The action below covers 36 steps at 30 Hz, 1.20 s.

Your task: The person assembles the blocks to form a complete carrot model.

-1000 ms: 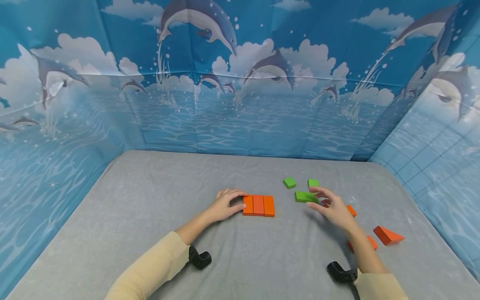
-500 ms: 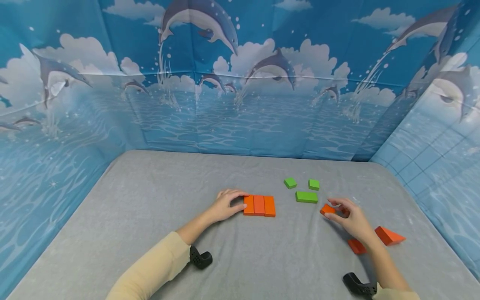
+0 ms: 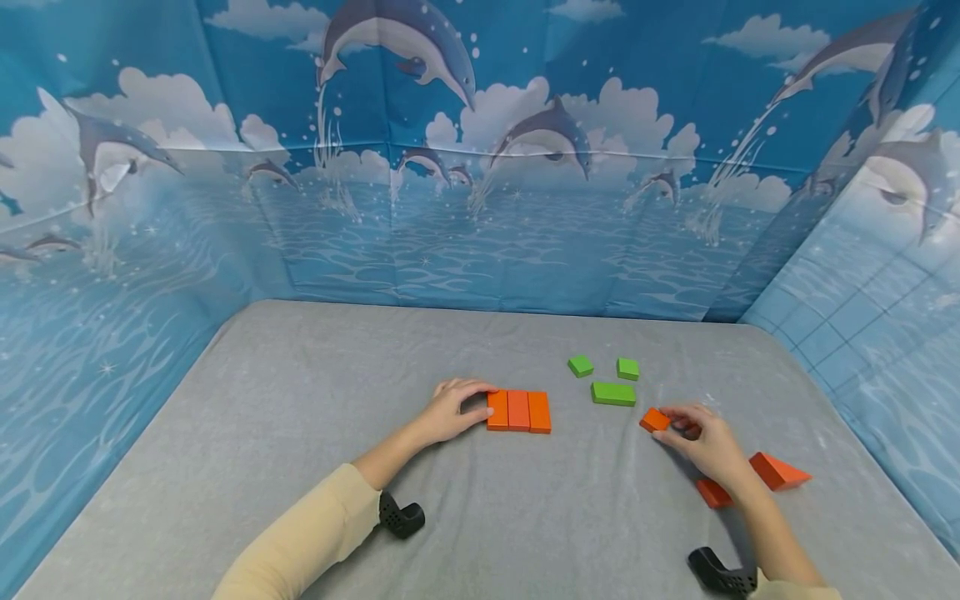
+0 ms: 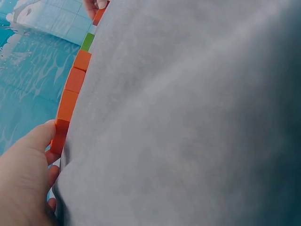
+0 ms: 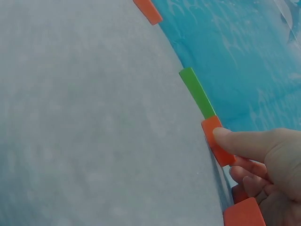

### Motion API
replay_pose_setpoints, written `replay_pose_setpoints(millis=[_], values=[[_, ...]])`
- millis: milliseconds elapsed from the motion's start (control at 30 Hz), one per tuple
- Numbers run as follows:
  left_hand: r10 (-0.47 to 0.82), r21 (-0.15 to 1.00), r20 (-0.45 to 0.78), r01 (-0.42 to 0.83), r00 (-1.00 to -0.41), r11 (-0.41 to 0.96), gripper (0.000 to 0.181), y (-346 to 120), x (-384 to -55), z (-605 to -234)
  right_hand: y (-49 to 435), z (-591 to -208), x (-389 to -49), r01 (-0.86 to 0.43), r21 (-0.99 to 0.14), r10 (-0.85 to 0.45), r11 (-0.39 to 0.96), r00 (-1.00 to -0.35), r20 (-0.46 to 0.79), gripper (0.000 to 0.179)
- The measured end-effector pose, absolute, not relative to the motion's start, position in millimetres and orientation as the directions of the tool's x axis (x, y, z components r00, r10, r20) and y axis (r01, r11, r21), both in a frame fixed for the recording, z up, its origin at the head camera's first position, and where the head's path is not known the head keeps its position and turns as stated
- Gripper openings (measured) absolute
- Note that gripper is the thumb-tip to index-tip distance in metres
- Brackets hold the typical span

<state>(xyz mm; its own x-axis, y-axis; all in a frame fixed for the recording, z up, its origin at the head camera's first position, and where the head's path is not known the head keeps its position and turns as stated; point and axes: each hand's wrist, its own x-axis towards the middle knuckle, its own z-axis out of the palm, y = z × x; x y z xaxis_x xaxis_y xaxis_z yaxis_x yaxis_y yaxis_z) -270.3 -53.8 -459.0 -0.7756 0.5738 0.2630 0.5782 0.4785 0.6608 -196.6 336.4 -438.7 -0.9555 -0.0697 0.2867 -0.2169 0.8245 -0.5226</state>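
Note:
Three orange rectangular blocks lie side by side on the grey cloth in the head view. My left hand (image 3: 450, 410) holds the leftmost orange block (image 3: 497, 411) between thumb and fingers, at its left end. The middle orange block (image 3: 518, 411) and the right orange block (image 3: 539, 412) sit against it in a row. Farther right, my right hand (image 3: 705, 437) pinches a small orange block (image 3: 655, 419) close to the cloth. The right wrist view shows the thumb (image 5: 247, 142) on this block's face and the fingers behind it. A long green block (image 3: 613, 394) lies just beyond.
Two small green blocks, a left one (image 3: 581, 366) and a right one (image 3: 627, 368), lie behind the long green block. An orange block (image 3: 712, 493) is partly hidden by my right forearm, with an orange wedge (image 3: 778, 472) beyond. A dolphin-print curtain (image 3: 480, 233) surrounds the table.
My right hand has moved right and nearer from beside the long green block, which now shows whole. Its fingers have shifted slightly on the small orange block. My left hand has stayed put.

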Motion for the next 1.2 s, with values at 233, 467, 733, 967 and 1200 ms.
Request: replay_pose_setpoints(millis=[233,467,733,967,1200], values=[[0.573,0.656,0.262,0.579,-0.776,0.484,0.037,-53.9,-270.1,-458.9,331.5,-434.5,-196.2,-0.215,-0.523,-0.075,0.825,-0.959,0.275,0.036],[0.571,0.652,0.261,0.578,-0.778,0.490,0.037,-53.6,-270.2,-458.7,306.0,-422.5,-201.7,-0.293,-0.533,-0.156,0.794,-0.945,0.288,0.035],[0.580,0.639,0.269,0.593,-0.769,0.490,0.037,-54.7,-269.9,-458.2,257.7,-417.7,-210.5,-0.446,-0.602,-0.318,0.663,-0.895,0.312,0.032],[0.580,0.639,0.264,0.590,-0.771,0.493,0.038,-54.4,-271.3,-459.5,220.6,-417.7,-216.1,-0.511,-0.644,-0.446,0.570,-0.850,0.280,0.032],[0.577,0.640,0.257,0.584,-0.775,0.499,0.038,-54.6,-270.3,-458.6,193.3,-420.9,-218.8,-0.540,-0.646,-0.534,0.540,-0.813,0.233,0.032]])
